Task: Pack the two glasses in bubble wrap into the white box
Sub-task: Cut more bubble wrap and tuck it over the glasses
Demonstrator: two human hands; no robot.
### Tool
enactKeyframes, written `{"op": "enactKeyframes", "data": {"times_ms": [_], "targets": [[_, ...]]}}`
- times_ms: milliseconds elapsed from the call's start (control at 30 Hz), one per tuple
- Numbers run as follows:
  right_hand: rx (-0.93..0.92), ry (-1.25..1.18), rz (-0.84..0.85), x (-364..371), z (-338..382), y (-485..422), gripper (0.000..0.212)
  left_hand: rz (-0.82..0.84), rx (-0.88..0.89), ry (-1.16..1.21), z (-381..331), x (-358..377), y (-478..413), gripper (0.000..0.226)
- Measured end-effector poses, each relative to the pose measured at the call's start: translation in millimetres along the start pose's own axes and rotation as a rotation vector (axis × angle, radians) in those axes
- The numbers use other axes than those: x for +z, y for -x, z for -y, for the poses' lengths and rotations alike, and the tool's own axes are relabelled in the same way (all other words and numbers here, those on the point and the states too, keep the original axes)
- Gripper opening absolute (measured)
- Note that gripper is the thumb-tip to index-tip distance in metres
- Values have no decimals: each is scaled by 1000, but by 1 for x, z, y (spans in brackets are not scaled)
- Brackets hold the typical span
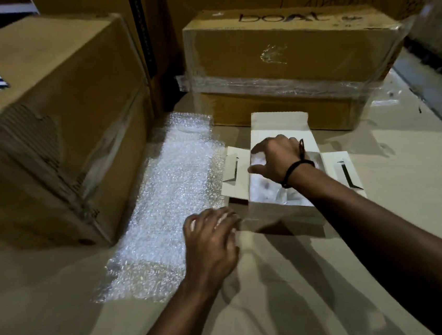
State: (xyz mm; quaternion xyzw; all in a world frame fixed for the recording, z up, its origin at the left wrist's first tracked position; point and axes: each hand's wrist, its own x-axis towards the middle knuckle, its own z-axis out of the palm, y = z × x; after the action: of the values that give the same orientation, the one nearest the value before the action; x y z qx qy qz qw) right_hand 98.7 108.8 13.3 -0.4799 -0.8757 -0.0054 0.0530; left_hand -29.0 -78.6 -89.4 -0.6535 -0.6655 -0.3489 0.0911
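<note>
The white box (278, 124) lies open on the work surface with its flaps spread to the left, right and back. Inside it I see bubble-wrapped glass (264, 187) filling the cavity; how many glasses are in there I cannot tell. My right hand (276, 158) reaches over the box opening, fingers curled down onto the wrapped bundle; a black band is on that wrist. My left hand (210, 236) rests at the box's near left corner, fingers bent against the front wall, holding nothing that I can see.
A long sheet of bubble wrap (169, 208) lies flat left of the box. A large brown carton (47, 131) stands at the left, and a taped carton (285, 59) stands right behind the box. More cartons rise at the back.
</note>
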Motion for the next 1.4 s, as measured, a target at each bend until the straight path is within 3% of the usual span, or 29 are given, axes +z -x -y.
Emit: {"op": "enactKeyframes", "data": {"times_ms": [133, 267, 400, 500, 600, 700, 767, 867, 933, 1033, 1133, 1267, 1300, 1400], "targets": [[-19, -433, -278, 5, 45, 55, 25, 204, -310, -177, 54, -21, 23, 42], [8, -605, -184, 64, 92, 100, 20, 405, -371, -186, 78, -32, 30, 43], [-48, -412, -80, 128, 110, 115, 44, 305, -308, -147, 81, -34, 25, 11], [-46, -294, -148, 138, 116, 119, 44, 225, -327, -98, 81, -37, 21, 4], [75, -528, -259, 127, 121, 120, 39, 146, -320, -89, 80, -39, 16, 8], [400, -994, -78, 109, 125, 118, 51, 101, -348, -11, 76, -44, 14, 13], [507, -1118, 84, 100, 127, 117, 61, 133, -400, 73, 72, -48, 12, 13], [414, -1169, 149, 93, 120, 120, 19, 145, -429, 222, 69, -55, 8, 18], [347, -1223, 143, 75, 102, 126, 32, 132, -416, 329, 71, -59, 9, 23], [325, -1539, 216, 45, 70, 142, 16, 142, -297, 378, 73, -55, 14, 34], [450, -1870, 260, 30, 39, 164, 24, 162, -102, 333, 60, -46, 22, 37], [602, -1696, 232, 30, -12, 188, 7, 321, 128, 220, 20, -32, 39, 45], [632, -1595, 256, 32, -28, 192, 13, 364, 168, 182, 8, -28, 43, 48], [654, -1180, 376, 38, -66, 199, 17, 503, 97, 31, -18, -21, 48, 63]]}}
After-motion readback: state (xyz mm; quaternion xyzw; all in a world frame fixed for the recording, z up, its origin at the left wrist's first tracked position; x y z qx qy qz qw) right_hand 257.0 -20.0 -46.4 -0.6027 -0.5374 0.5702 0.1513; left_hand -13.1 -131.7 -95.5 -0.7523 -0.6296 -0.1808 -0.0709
